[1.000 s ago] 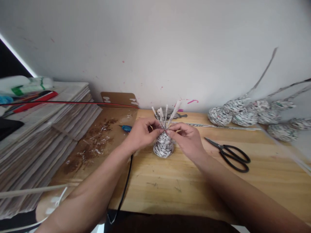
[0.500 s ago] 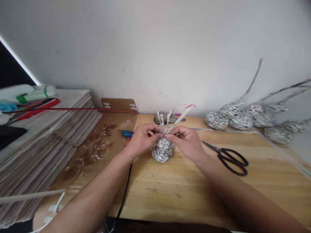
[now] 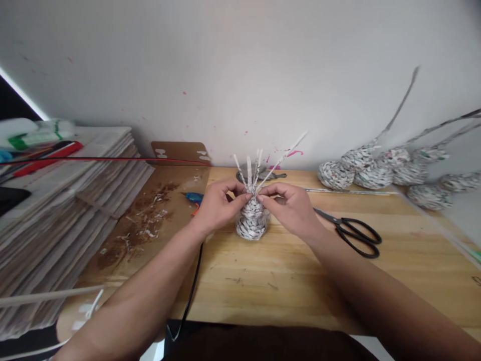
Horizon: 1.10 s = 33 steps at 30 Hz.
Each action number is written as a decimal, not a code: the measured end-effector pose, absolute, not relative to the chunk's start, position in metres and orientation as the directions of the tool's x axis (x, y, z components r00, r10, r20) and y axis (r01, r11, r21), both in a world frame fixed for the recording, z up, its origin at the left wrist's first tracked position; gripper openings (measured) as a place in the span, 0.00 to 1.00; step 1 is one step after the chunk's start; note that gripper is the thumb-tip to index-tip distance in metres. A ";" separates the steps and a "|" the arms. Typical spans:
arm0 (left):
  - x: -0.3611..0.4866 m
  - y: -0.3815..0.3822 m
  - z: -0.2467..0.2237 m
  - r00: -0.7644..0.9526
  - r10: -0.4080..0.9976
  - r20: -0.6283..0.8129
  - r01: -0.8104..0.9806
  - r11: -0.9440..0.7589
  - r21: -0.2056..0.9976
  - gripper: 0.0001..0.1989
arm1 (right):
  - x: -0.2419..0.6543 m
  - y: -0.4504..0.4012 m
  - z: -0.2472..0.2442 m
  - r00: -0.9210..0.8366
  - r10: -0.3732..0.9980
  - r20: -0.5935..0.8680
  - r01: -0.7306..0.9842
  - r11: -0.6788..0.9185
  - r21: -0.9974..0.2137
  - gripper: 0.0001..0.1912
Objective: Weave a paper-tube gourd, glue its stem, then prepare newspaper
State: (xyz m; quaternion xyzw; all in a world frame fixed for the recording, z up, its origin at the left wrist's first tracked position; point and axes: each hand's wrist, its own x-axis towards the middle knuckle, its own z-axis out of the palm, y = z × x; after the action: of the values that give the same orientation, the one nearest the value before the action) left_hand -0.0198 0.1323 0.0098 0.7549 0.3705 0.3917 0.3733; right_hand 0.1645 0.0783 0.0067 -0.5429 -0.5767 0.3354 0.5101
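A small gourd-shaped piece woven from black-and-white printed paper strips (image 3: 251, 224) sits upright near the middle of a pale wooden tabletop (image 3: 240, 296), its round base toward the wearer. Several thin rolled-paper stalks (image 3: 248, 173) fan up from its narrow neck, the longest slanting to the right.

The left hand (image 3: 223, 203) pinches the left side of the neck between thumb and fingers; the right hand (image 3: 287, 205) pinches the right side, the two sets of fingertips almost meeting.

Just behind the hands lies a grey object (image 3: 276, 175), too unclear to name, and a long thin paper rod (image 3: 353, 192) stretches to the right. Beside the right wrist rest black-handled scissors (image 3: 358, 235), partly hidden at the blades.

By the left hand is a blue tool with an orange part (image 3: 193, 198), partly covered, on a brown board (image 3: 154, 215) scattered with pale paper scraps (image 3: 150, 233). Farther left rises a tall stack of folded newspapers (image 3: 75, 215).

At the far right, against a whitish wall (image 3: 240, 65), cluster more woven paper gourds (image 3: 372, 170), some with long stems.
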 end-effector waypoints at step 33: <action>-0.017 0.133 0.008 0.470 0.882 0.032 -0.020 -0.026 0.999 0.14 | 0.146 0.062 0.003 0.122 0.789 0.602 0.577 0.437 -0.690 0.04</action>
State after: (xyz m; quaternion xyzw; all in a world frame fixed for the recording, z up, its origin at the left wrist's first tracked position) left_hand -0.0170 0.1335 0.0080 0.6103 0.3532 0.3746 0.6020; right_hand 0.1463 0.0623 0.0028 -0.5213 -0.6551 0.0984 0.5380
